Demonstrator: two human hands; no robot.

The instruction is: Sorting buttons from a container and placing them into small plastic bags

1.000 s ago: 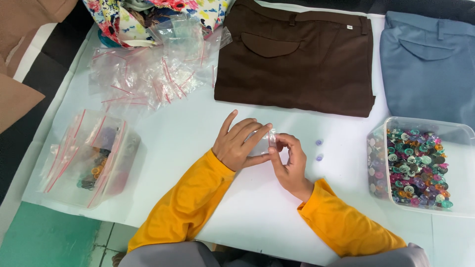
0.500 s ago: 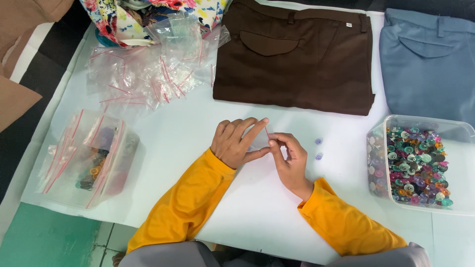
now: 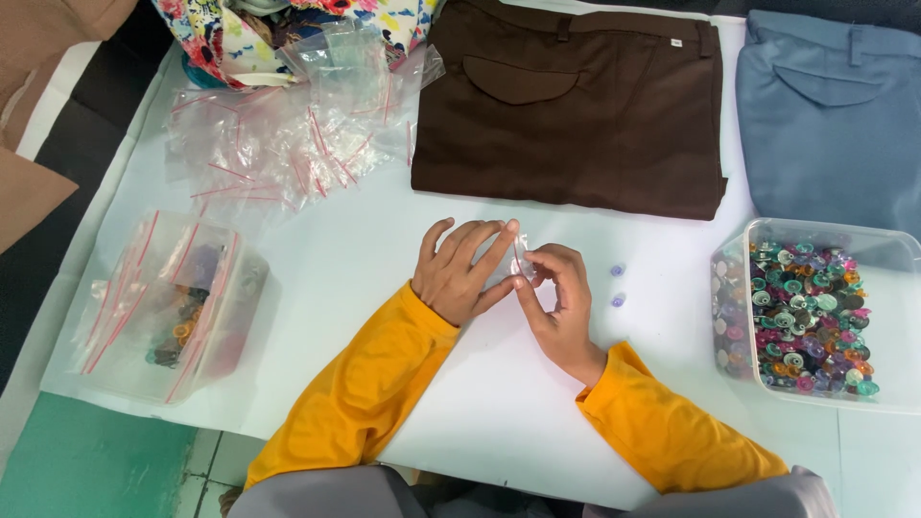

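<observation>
Small clear bag between both hands.

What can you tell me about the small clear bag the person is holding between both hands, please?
The small clear bag is a thin, see-through plastic pouch with a red strip along its closure, like the loose ones piled further back on the table. It is pinched between the fingertips of the left hand and the right hand, just above the white table, roughly upright. The fingers cover most of it, so what it holds, and whether it is sealed, cannot be told.
</observation>
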